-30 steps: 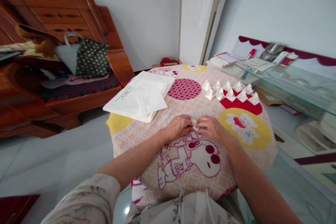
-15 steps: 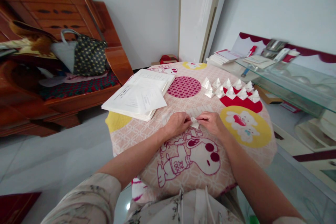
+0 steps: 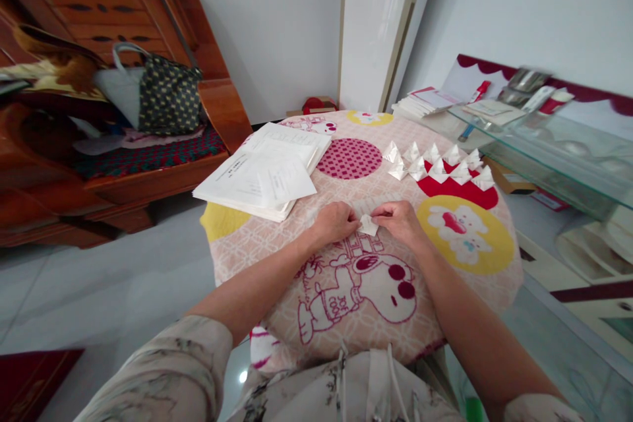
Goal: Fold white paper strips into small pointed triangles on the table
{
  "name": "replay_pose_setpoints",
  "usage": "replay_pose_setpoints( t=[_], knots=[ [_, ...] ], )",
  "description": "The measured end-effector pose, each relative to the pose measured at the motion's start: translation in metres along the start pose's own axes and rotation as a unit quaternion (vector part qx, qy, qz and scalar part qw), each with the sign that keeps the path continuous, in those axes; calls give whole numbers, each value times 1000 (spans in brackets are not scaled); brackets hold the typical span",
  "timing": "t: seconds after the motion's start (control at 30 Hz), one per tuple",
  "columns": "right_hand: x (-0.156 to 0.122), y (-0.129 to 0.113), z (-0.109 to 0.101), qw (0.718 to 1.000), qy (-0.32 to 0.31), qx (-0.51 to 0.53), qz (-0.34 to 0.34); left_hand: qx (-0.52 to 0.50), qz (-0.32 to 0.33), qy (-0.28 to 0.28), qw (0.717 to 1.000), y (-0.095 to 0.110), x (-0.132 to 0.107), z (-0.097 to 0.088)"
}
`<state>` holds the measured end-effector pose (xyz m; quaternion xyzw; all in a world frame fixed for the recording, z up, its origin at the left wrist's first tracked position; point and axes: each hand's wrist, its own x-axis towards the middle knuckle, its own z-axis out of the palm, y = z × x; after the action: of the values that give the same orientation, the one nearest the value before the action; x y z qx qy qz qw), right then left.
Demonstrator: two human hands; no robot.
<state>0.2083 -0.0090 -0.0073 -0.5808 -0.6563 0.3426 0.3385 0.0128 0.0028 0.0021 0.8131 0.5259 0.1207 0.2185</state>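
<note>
Between my hands is a small white folded paper [image 3: 368, 225], just above or on the patterned tablecloth [image 3: 267, 264]. My left hand [image 3: 337, 221] pinches its left edge with curled fingers. From the other side, my right hand [image 3: 398, 218] grips the right edge between thumb and fingertips. Farther back on the right, several finished-looking folded paper boats [image 3: 438, 170] stand in two rows, pointed tops up. A thick stack of printed paper sheets [image 3: 232, 178] lies at the left of the round table, with smaller loose pieces on top.
A glass-topped cabinet [image 3: 558, 138] borders the table on the right, holding a paper pile [image 3: 425, 102], a red marker [image 3: 481, 91] and a metal container [image 3: 530, 81]. At left stands a wooden bench [image 3: 217, 105] with a dotted bag [image 3: 168, 95].
My hands have drawn slightly apart around the folded paper, so more of it shows. The whole view has shifted a little.
</note>
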Motion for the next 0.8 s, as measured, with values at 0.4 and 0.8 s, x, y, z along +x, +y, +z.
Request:
replay_pose_setpoints(
  t=[0.4, 0.8],
  knots=[
    [1, -3, 8, 995, 34, -89, -26, -12, -23, 34, 999, 4, -1, 7],
    [-7, 1, 3, 999, 37, -25, -28, -137, -35, 4, 990, 5, 10, 6]
  ],
)
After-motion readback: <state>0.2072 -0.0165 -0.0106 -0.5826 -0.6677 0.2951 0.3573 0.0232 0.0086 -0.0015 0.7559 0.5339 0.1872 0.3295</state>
